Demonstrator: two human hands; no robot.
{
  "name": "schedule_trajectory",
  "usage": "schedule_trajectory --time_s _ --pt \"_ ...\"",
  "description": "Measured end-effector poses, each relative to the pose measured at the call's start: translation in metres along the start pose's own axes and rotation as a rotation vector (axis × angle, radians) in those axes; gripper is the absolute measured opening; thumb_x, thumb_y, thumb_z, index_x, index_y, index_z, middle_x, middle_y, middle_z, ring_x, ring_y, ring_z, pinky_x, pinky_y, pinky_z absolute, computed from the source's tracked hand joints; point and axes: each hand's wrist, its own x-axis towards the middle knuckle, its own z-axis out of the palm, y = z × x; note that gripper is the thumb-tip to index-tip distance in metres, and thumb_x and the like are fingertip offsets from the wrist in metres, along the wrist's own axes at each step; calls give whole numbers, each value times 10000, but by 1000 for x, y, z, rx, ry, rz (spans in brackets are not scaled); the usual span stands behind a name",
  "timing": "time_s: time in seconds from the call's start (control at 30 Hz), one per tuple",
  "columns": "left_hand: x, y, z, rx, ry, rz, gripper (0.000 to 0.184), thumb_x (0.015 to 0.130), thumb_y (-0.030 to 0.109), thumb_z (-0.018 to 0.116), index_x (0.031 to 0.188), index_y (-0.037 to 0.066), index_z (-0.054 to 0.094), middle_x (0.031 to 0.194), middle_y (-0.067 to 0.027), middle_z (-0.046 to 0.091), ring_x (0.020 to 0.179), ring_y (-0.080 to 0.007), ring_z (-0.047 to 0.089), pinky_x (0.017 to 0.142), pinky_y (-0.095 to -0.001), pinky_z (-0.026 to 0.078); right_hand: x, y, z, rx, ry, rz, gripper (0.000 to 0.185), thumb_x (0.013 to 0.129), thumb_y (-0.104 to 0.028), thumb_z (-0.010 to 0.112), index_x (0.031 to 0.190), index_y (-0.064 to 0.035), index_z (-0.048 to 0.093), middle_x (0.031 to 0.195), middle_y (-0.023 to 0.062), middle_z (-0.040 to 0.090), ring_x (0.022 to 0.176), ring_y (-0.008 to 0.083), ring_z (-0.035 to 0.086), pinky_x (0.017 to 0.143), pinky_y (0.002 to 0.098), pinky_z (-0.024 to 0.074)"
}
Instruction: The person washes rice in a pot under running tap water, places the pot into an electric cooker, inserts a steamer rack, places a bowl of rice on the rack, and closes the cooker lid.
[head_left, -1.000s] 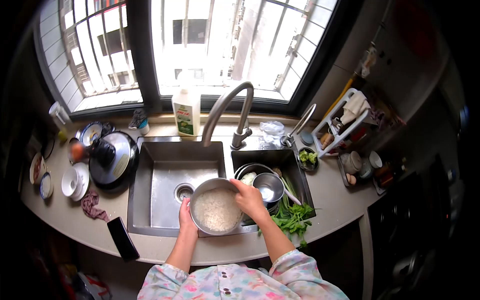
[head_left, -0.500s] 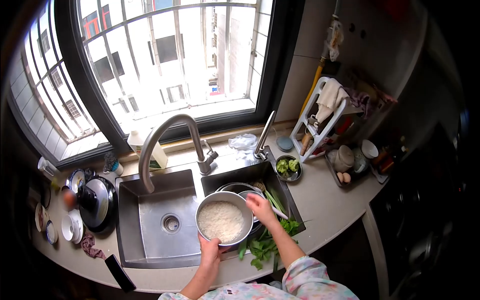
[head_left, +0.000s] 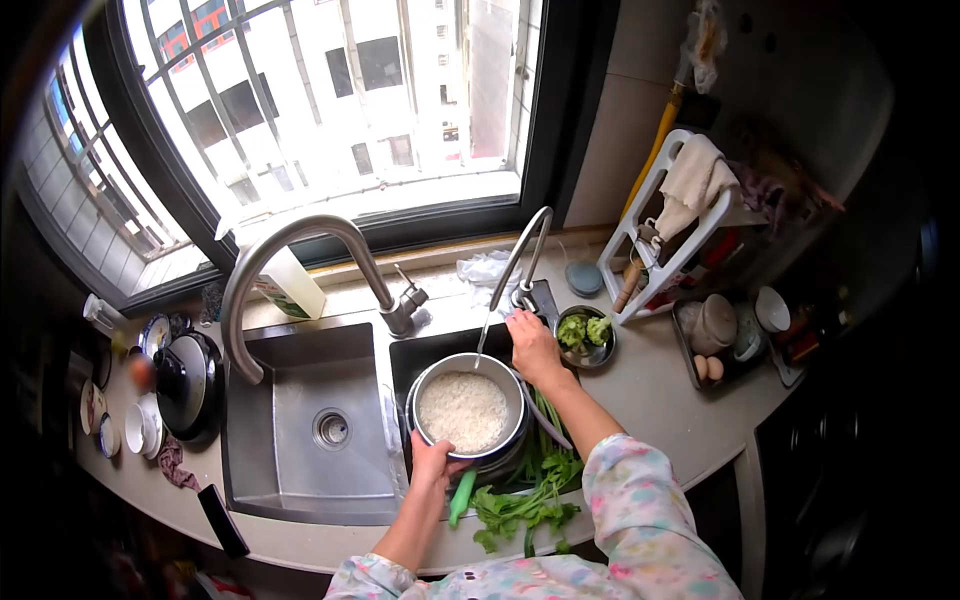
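Observation:
My left hand [head_left: 433, 465] is closed on the near left rim of a round metal bowl [head_left: 521, 415] with white rice [head_left: 463, 410] in it. The bowl is held over the right sink basin, above other cookware. A thin water stream runs into it from the slim curved tap [head_left: 520, 245]. At the base of that tap, the fingers of my right hand [head_left: 535, 347] are closed around its handle, which they mostly hide. Leafy green vegetables [head_left: 530, 500] lie beside and below the bowl, over the basin's front edge.
A large faucet [head_left: 300, 228] arches over the left sink basin [head_left: 310, 400]. Right of the sink stand a small bowl of broccoli [head_left: 590, 352], a white rack with a cloth [head_left: 695, 175] and a tray with eggs [head_left: 708, 368]. A phone [head_left: 222, 522] and a lidded pan [head_left: 188, 385] lie left.
The bowl has moved right and farther back, under the slim tap. My right hand has left the bowl's side and reached the tap's base. Water now runs, and the tap's spout has swung round.

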Motion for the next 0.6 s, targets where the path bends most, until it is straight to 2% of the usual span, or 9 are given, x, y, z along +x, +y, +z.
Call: schedule_trajectory --time_s 0.07,0.2,0.23,0.3,0.43,0.47,0.57,0.6 --pt "9 -6 1 -6 -4 12 606 678 -125 401 1236 89 299 1156 -217 472 834 -372 625 546 -443 596 -1 -5 -5 -103 -76 -22 299 786 -72 531 1073 5 562 1197 204 519 1116 343 481 927 398 415" --pt "28 -12 -6 -45 -26 -26 650 685 -130 407 1279 117 313 1181 -208 475 884 -376 612 592 -479 587 -25 -7 -11 148 -38 46 339 773 -129 597 1081 6 556 1169 202 530 1079 341 496 888 393 437" --pt "29 -9 -6 -22 -34 -22 653 681 -127 407 1281 113 311 1178 -207 479 892 -374 611 593 -474 588 -37 -14 -17 214 -142 181 377 792 -216 589 1097 2 547 1161 213 530 1034 355 526 869 418 442" --pt "29 -5 -6 30 -42 -22 659 673 -119 405 1285 106 306 1171 -203 485 907 -371 607 593 -464 589 -58 -35 -36 366 -334 520 367 798 -234 540 1077 3 530 1124 242 537 977 409 535 835 472 439" --pt "33 9 -11 198 -122 -66 541 765 -22 523 1263 121 366 1063 -144 565 765 -279 653 567 -405 595 -98 -28 10 523 -323 705 403 753 -194 464 1090 20 521 993 282 579 924 437 551 833 481 430" --pt "25 14 -9 310 -84 5 453 802 76 592 1218 81 415 917 -88 600 583 -160 618 430 -263 534 -103 -27 18 529 -295 734 401 742 -173 450 1084 24 520 970 285 584 919 443 550 833 482 428" --pt "24 19 -14 381 236 451 329 825 110 595 1125 29 488 775 -48 581 465 -83 507 329 -191 366 -112 -28 27 527 -222 792 374 734 -146 447 1053 37 515 937 300 582 904 456 547 815 487 431" --pt "23 24 -9 289 192 455 286 834 117 590 1092 24 505 734 -39 565 444 -75 474 325 -192 331 -115 -32 25 540 -177 791 367 732 -141 448 1045 40 514 934 305 580 902 458 546 809 489 433"
